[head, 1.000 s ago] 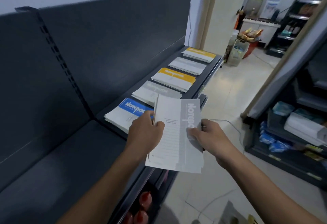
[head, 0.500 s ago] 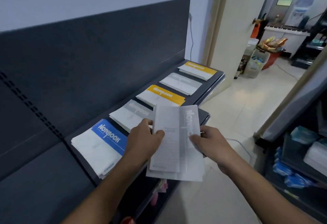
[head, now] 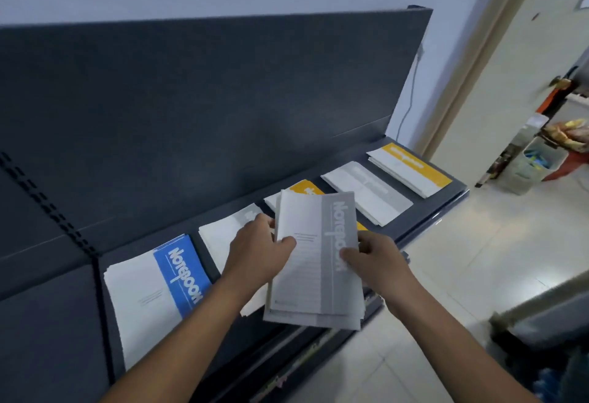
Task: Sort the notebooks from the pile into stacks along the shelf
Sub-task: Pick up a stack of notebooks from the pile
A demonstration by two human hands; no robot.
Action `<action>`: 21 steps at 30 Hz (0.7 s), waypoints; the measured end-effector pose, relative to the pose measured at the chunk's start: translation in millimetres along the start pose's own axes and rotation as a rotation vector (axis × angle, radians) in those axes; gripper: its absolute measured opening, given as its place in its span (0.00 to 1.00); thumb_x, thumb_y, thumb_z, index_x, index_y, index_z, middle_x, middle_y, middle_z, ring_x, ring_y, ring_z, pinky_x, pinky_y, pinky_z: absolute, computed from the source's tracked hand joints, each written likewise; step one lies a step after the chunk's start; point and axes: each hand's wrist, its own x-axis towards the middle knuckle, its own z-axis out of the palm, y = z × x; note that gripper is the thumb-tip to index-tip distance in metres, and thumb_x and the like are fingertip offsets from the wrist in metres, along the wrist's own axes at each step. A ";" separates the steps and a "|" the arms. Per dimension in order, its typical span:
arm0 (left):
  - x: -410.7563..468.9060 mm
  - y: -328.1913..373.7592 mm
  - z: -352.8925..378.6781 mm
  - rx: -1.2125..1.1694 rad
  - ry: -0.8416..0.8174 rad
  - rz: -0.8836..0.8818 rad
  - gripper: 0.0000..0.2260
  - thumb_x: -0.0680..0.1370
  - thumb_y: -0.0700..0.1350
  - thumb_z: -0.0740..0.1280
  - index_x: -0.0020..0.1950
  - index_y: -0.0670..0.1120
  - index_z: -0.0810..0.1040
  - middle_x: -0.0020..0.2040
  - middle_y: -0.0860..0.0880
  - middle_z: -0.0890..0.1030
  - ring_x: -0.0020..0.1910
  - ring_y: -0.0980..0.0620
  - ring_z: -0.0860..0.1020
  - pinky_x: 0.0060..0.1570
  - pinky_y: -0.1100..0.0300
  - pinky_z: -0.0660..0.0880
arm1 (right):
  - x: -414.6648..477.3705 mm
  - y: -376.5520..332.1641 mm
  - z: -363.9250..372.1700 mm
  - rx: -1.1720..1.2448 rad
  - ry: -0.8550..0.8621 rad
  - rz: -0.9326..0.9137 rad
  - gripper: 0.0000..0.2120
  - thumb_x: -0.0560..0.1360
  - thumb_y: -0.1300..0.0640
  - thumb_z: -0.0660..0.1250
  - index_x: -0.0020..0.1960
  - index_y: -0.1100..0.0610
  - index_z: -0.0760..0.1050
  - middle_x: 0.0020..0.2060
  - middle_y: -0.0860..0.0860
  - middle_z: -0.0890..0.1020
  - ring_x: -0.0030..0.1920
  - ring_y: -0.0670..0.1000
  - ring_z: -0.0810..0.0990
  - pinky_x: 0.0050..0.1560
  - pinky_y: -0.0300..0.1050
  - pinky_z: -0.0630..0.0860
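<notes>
Both hands hold a small pile of grey-banded notebooks [head: 315, 262] above the front of the dark shelf [head: 424, 227]. My left hand [head: 258, 253] grips the pile's left edge, thumb on the top cover. My right hand [head: 373, 262] grips its right edge, thumb on the grey band. Several stacks lie along the shelf: a blue-banded stack [head: 153, 288] at the left, a grey stack [head: 223, 233] partly behind my left hand, a yellow stack [head: 302, 187] mostly hidden by the pile, another grey stack [head: 366, 195], and a yellow stack [head: 408, 166] at the far end.
The shelf's dark back panel [head: 223, 109] rises behind the stacks, with a slotted upright [head: 47, 208] at the left. A doorway at the right opens to a tiled floor [head: 471, 275] with a basket [head: 535, 163] and other goods. A lower shelf edge [head: 306, 361] juts out below.
My view has swung left and closer, so the stacks now lie more across the frame. The held pile has lifted slightly over the yellow stack; both hands keep their grip.
</notes>
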 end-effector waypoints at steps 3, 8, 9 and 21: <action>22.6 -8.0 -1.2 -0.010 0.038 -0.061 0.11 0.77 0.52 0.66 0.56 0.49 0.74 0.45 0.55 0.80 0.44 0.53 0.78 0.42 0.56 0.73 | 32.1 -18.4 0.9 -0.084 -0.011 -0.035 0.07 0.75 0.60 0.67 0.47 0.51 0.83 0.37 0.47 0.85 0.40 0.51 0.85 0.38 0.52 0.81; 37.0 -32.0 -13.0 -0.008 0.136 -0.221 0.10 0.80 0.55 0.63 0.51 0.49 0.75 0.43 0.53 0.81 0.39 0.53 0.81 0.37 0.59 0.75 | 76.8 -43.7 24.8 -0.242 -0.063 -0.139 0.06 0.71 0.55 0.73 0.48 0.49 0.82 0.35 0.45 0.84 0.37 0.46 0.83 0.38 0.48 0.82; 36.9 -37.3 -14.6 -0.007 0.154 -0.247 0.10 0.79 0.55 0.63 0.50 0.49 0.75 0.41 0.53 0.81 0.38 0.54 0.81 0.35 0.59 0.75 | 83.2 -47.1 32.0 -0.266 -0.092 -0.151 0.07 0.71 0.54 0.74 0.49 0.50 0.82 0.35 0.45 0.84 0.36 0.46 0.83 0.36 0.46 0.81; 33.5 -73.1 -15.2 0.135 0.295 -0.486 0.08 0.79 0.50 0.65 0.45 0.46 0.73 0.46 0.48 0.79 0.43 0.51 0.77 0.37 0.61 0.68 | 132.8 -57.3 100.1 -0.605 -0.325 -0.312 0.10 0.70 0.55 0.70 0.35 0.58 0.72 0.30 0.50 0.75 0.30 0.48 0.73 0.30 0.42 0.65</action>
